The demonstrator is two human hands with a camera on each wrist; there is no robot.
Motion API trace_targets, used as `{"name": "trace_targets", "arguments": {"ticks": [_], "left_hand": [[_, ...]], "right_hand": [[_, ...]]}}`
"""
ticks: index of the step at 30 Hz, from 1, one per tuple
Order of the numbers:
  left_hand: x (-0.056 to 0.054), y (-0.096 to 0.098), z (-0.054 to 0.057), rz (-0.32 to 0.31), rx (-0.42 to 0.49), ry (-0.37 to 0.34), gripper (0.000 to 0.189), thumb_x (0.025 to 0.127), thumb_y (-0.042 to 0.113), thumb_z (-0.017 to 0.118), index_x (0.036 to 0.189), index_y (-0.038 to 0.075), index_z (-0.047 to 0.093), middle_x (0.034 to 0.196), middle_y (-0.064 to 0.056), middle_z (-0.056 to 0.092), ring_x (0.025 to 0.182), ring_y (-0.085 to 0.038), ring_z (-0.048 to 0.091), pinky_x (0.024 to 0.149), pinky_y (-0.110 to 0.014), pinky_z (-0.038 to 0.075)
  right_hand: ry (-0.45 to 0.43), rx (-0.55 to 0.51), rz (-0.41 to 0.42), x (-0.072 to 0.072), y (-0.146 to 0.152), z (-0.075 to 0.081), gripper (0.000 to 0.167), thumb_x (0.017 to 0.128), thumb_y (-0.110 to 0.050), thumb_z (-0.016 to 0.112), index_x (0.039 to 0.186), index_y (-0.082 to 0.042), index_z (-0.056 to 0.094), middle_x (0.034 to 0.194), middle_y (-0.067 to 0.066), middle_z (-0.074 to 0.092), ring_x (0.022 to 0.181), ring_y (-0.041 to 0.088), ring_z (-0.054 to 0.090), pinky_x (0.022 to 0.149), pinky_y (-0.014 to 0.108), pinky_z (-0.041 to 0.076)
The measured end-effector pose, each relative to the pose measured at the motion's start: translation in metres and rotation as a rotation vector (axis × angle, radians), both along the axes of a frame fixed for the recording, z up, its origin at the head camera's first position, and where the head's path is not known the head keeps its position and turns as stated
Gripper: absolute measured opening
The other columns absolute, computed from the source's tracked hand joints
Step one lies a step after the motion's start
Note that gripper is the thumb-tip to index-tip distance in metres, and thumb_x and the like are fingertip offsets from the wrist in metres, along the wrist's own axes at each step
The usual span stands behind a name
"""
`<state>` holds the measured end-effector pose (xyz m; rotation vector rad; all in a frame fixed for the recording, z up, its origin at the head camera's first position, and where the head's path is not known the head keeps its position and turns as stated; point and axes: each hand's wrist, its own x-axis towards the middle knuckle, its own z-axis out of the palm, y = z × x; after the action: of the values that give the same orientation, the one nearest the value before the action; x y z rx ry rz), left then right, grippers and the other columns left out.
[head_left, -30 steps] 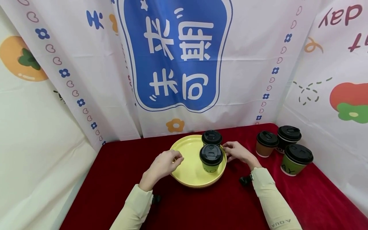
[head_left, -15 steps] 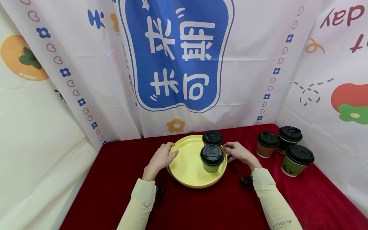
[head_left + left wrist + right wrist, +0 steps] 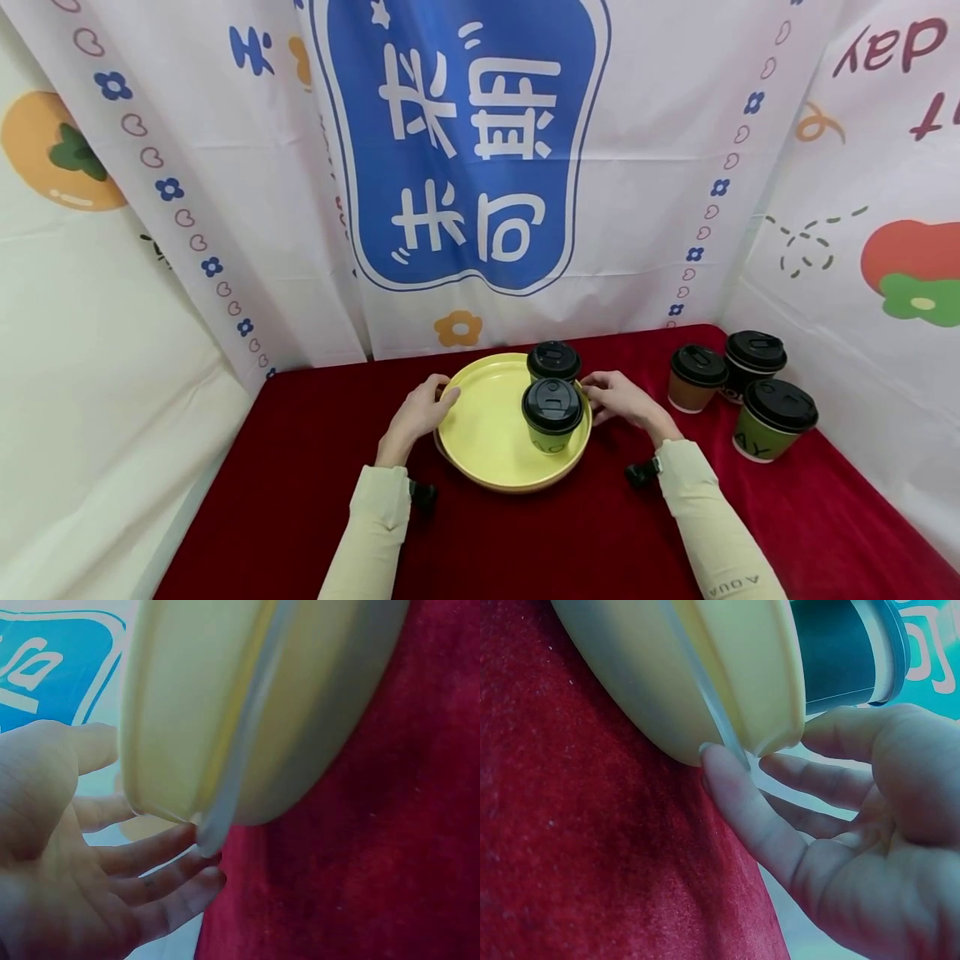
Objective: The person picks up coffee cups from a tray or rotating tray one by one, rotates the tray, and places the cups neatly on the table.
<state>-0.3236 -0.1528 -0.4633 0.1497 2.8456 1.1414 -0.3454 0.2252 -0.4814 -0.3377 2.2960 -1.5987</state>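
A round yellow tray with a raised rim lies on a dark red cloth. On its right part stand two lidded paper cups: a green cup in front and another black-lidded cup behind it. My left hand holds the tray's left edge, thumb at the rim and fingers against the outer side, as the left wrist view shows. At the opposite edge my right hand holds the tray, its fingertips at the side wall and under the rim.
To the right stand a brown lidded cup, a black lidded cup and a larger green lidded cup, close together. A printed white curtain hangs behind the cloth-covered table. Another printed sheet borders the right side.
My left hand has moved left from above the tray to its left edge and taken hold there. The right hand has stayed at the right edge; the cups have not moved.
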Motion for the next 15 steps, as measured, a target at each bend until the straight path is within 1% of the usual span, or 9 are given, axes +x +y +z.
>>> {"name": "trace_targets", "arguments": {"ticks": [3, 6, 10, 11, 13, 15], "left_hand": [[-0.001, -0.004, -0.004, 0.022, 0.02, -0.029, 0.051, 0.1, 0.046, 0.051, 0.142, 0.016, 0.047, 0.125, -0.012, 0.06, 0.093, -0.02, 0.063, 0.075, -0.033, 0.052], [0.0, -0.007, -0.007, 0.03, 0.031, -0.04, 0.051, 0.1, 0.046, 0.051, 0.142, 0.018, 0.048, 0.127, -0.011, 0.06, 0.094, -0.019, 0.064, 0.077, -0.034, 0.052], [-0.001, -0.01, -0.008, 0.047, 0.049, -0.053, 0.048, 0.099, 0.049, 0.051, 0.139, 0.023, 0.052, 0.129, -0.008, 0.061, 0.101, -0.02, 0.064, 0.084, -0.037, 0.053], [-0.001, -0.011, -0.008, 0.046, 0.055, -0.056, 0.047, 0.1, 0.049, 0.05, 0.139, 0.023, 0.053, 0.128, -0.007, 0.061, 0.099, -0.02, 0.064, 0.083, -0.037, 0.052], [-0.002, -0.014, -0.008, 0.038, 0.074, -0.065, 0.044, 0.1, 0.047, 0.05, 0.138, 0.024, 0.054, 0.125, -0.007, 0.063, 0.095, -0.019, 0.064, 0.08, -0.036, 0.053], [-0.002, -0.017, -0.008, 0.025, 0.096, -0.078, 0.041, 0.101, 0.043, 0.051, 0.137, 0.024, 0.055, 0.119, -0.008, 0.064, 0.087, -0.018, 0.065, 0.073, -0.033, 0.055]], "right_hand": [[-0.001, -0.001, 0.006, 0.0, -0.001, 0.001, 0.038, 0.101, -0.011, 0.047, 0.133, 0.01, 0.05, 0.125, 0.028, 0.06, 0.085, 0.02, 0.068, 0.072, 0.044, 0.06], [0.0, -0.001, 0.007, 0.001, -0.002, 0.002, 0.038, 0.101, -0.011, 0.047, 0.132, 0.01, 0.05, 0.126, 0.028, 0.059, 0.085, 0.02, 0.068, 0.072, 0.043, 0.06], [-0.002, 0.009, 0.001, 0.001, -0.002, 0.002, 0.037, 0.102, -0.012, 0.047, 0.132, 0.009, 0.051, 0.123, 0.027, 0.061, 0.084, 0.019, 0.068, 0.071, 0.041, 0.06], [-0.002, 0.013, 0.001, 0.002, -0.002, 0.003, 0.037, 0.102, -0.012, 0.047, 0.132, 0.009, 0.051, 0.123, 0.026, 0.061, 0.084, 0.019, 0.068, 0.071, 0.041, 0.06], [-0.003, 0.017, 0.0, 0.002, -0.002, 0.003, 0.037, 0.102, -0.012, 0.047, 0.133, 0.009, 0.051, 0.122, 0.026, 0.061, 0.083, 0.019, 0.068, 0.071, 0.041, 0.06], [-0.003, 0.018, 0.002, 0.003, -0.002, 0.003, 0.038, 0.102, -0.012, 0.047, 0.133, 0.01, 0.05, 0.122, 0.026, 0.061, 0.084, 0.018, 0.068, 0.071, 0.041, 0.06]]}}
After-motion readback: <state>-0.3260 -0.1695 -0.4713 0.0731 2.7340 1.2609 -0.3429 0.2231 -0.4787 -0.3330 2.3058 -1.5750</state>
